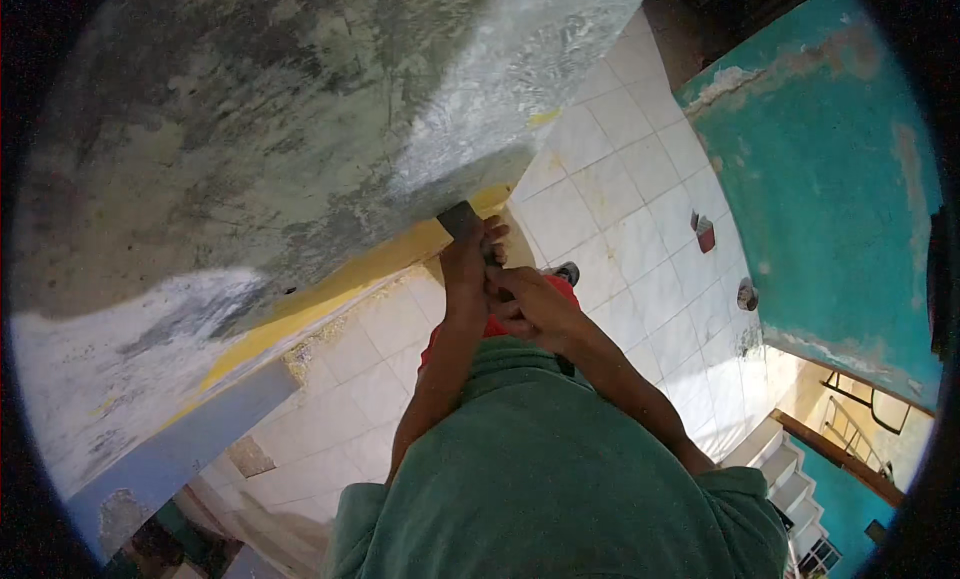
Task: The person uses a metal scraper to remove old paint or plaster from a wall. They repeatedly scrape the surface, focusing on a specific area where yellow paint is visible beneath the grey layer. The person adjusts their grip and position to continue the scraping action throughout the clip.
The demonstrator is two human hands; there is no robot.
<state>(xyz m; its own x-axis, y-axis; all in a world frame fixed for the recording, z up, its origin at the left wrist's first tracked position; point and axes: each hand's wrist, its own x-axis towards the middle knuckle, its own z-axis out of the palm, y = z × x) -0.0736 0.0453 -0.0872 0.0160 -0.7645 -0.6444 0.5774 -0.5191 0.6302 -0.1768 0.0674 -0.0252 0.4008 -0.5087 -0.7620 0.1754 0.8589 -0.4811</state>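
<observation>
A flat dark scraper blade (457, 217), apparently a putty knife, meets the lower part of a scuffed grey wall (300, 128). My left hand (469, 260) grips the scraper close behind the blade. Lower down, my right hand (531, 305) is closed around the handle end, most of which the fingers hide. Along the wall's bottom edge runs a band of yellow paint (300, 309), and the blade lies beside it. Whitish patches (495, 91) mark the wall above.
Pale floor tiles (622, 196) spread to the right, with crumbs of debris (319, 342) along the wall's foot. A reddish container (705, 235) and a small can (747, 294) sit near a turquoise wall (817, 204). Stairs (787, 474) rise at the lower right.
</observation>
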